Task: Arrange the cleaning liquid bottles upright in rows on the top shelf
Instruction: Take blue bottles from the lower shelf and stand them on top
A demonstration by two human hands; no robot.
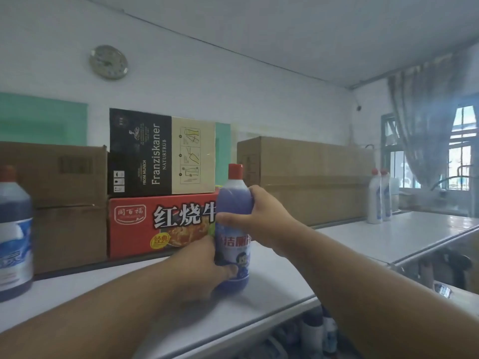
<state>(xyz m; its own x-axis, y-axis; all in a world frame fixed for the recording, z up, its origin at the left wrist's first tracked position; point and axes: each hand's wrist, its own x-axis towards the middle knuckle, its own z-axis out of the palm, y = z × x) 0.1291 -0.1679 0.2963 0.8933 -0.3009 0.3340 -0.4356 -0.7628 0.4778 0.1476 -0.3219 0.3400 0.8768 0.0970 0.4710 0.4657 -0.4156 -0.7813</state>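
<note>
Both hands' grips wrapped round upright purple bottle (233, 224), left hand (204, 265) low, right hand (261, 216) high

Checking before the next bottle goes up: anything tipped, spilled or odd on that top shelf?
Nothing spilled or tipped. The purple bottle, held by left hand and right hand, stands upright on the shelf. Only the Franziskaner box sits turned on its side.

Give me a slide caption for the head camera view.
Both hands, left and right, hold an upright red-capped blue plastic bottle on the white top shelf.
</note>
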